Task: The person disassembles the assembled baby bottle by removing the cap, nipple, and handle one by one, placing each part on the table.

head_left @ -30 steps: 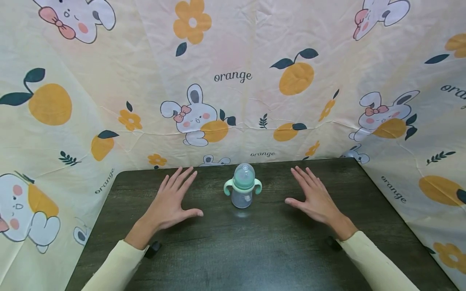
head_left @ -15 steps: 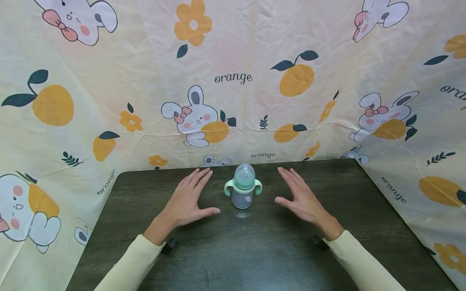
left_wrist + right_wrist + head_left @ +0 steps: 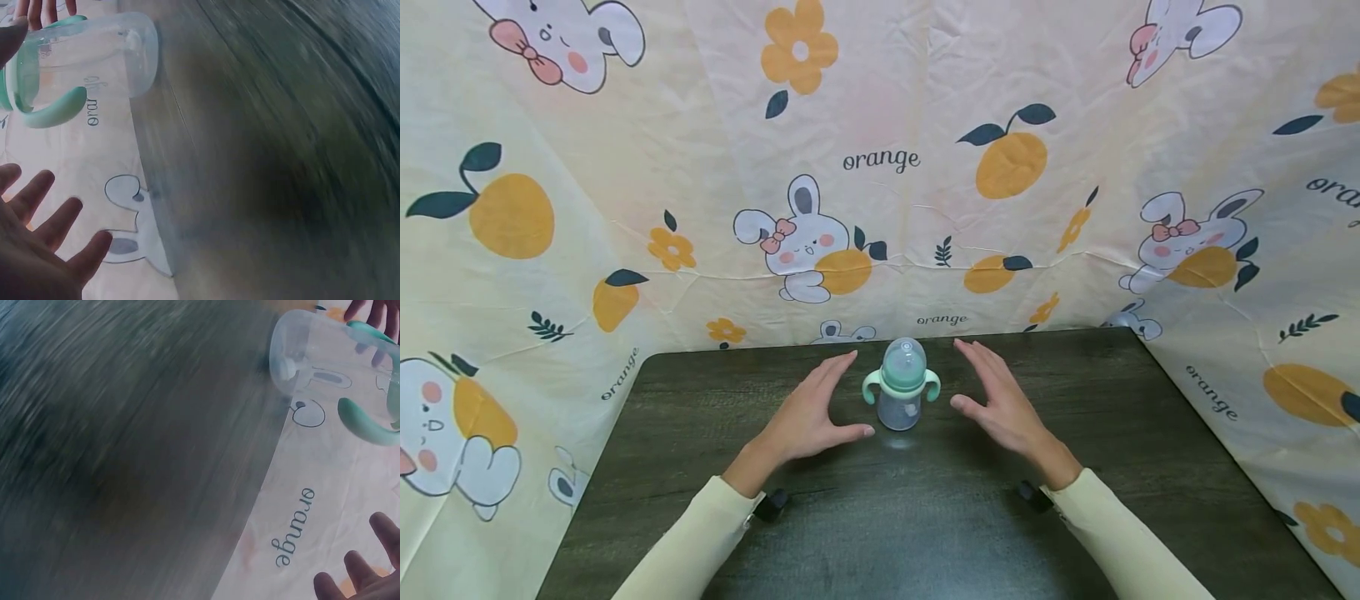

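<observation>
A clear baby bottle [image 3: 898,408] with a mint-green collar, two curved side handles and a domed see-through cap stands upright near the back of the dark table. My left hand [image 3: 805,421] is just left of it, fingers spread and thumb stretched toward its base. On the other side, my right hand [image 3: 1006,408] faces it with fingers extended and thumb apart. Neither hand touches the bottle in the head view. Both wrist views show the bottle's clear body [image 3: 94,56] and a green handle [image 3: 369,422] close to the spread fingers.
The dark wood-grain table [image 3: 895,533] ends just behind the bottle. A cream cloth [image 3: 895,100] printed with rabbits and oranges hangs at the back and along both sides. A small black device [image 3: 771,505] sits at each wrist, by the pale sleeves.
Both hands have moved inward toward the bottle, the left one rightward and the right one leftward. The bottle stays in its place on the table.
</observation>
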Demonstrator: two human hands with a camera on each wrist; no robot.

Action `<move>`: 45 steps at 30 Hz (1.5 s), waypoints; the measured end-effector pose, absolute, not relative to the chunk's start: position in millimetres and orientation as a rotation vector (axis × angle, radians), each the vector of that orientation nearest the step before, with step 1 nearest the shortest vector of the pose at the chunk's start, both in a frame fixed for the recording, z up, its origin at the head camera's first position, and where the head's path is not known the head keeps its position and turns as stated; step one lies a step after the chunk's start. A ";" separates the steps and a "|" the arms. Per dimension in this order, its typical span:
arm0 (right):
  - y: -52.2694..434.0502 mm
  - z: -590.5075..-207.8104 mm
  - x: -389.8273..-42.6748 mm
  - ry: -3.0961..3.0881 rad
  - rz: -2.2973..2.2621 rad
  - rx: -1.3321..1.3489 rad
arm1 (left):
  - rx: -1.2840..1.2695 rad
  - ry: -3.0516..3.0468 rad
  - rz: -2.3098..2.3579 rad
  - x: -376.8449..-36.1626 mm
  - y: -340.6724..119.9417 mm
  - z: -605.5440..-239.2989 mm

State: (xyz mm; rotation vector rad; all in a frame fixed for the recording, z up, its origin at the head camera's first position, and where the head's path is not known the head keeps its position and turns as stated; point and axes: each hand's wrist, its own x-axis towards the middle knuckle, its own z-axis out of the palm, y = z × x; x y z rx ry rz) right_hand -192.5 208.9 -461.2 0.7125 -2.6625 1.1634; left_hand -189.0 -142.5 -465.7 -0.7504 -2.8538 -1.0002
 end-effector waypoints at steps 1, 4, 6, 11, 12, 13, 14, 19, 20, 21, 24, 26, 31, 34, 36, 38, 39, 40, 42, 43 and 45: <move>207.5 -461.4 -193.2 -2.636 1.188 0.720 | -0.736 -2.848 -1.060 -189.6 -140.7 -466.0; 203.0 -461.8 -194.8 -2.565 1.248 0.739 | -0.712 -2.813 -1.216 -191.3 -135.8 -467.5; 199.7 -461.7 -195.4 -2.525 1.279 0.749 | -0.711 -2.788 -1.288 -192.5 -133.0 -468.3; 189.5 -458.3 -196.7 -2.482 1.334 0.760 | -0.724 -2.760 -1.393 -195.1 -125.2 -468.6; 187.2 -457.4 -197.0 -2.482 1.338 0.759 | -0.729 -2.760 -1.401 -195.5 -123.2 -468.5; 184.7 -456.2 -197.0 -2.482 1.342 0.759 | -0.734 -2.760 -1.402 -195.7 -120.9 -468.4; 182.3 -455.0 -197.3 -2.482 1.348 0.759 | -0.741 -2.760 -1.401 -196.0 -118.7 -468.3; 171.2 -450.8 -198.8 -2.484 1.359 0.747 | -0.738 -2.743 -1.416 -197.3 -107.3 -466.6; 169.1 -449.8 -199.1 -2.487 1.360 0.741 | -0.734 -2.740 -1.417 -197.7 -105.4 -466.1; 167.0 -448.7 -199.3 -2.489 1.362 0.733 | -0.732 -2.735 -1.419 -198.1 -103.6 -465.7; 161.1 -445.9 -200.2 -2.484 1.366 0.723 | -0.728 -2.717 -1.430 -199.4 -99.1 -463.9; 157.7 -444.3 -201.0 -2.480 1.368 0.723 | -0.734 -2.697 -1.447 -200.5 -96.3 -463.3; 150.6 -442.9 -203.5 -2.468 1.357 0.731 | -0.735 -2.650 -1.489 -202.8 -89.8 -462.9; 147.6 -443.2 -205.1 -2.458 1.357 0.743 | -0.721 -2.636 -1.506 -203.9 -86.2 -463.3; 145.6 -442.8 -205.4 -2.449 1.364 0.749 | -0.714 -2.621 -1.515 -204.4 -83.8 -463.7; 143.8 -443.1 -206.0 -2.438 1.375 0.755 | -0.708 -2.608 -1.515 -204.6 -81.7 -464.3; 142.8 -442.8 -205.9 -2.435 1.380 0.755 | -0.706 -2.603 -1.512 -204.7 -80.8 -464.6; 141.9 -442.8 -205.9 -2.434 1.384 0.752 | -0.704 -2.596 -1.514 -204.5 -79.9 -464.7; 140.3 -442.8 -205.9 -2.433 1.380 0.742 | -0.698 -2.584 -1.519 -204.5 -78.7 -465.6; 139.5 -442.7 -205.7 -2.435 1.379 0.736 | -0.694 -2.583 -1.521 -204.5 -78.2 -466.0; 138.2 -442.5 -205.8 -2.437 1.373 0.723 | -0.685 -2.580 -1.529 -204.6 -77.6 -466.6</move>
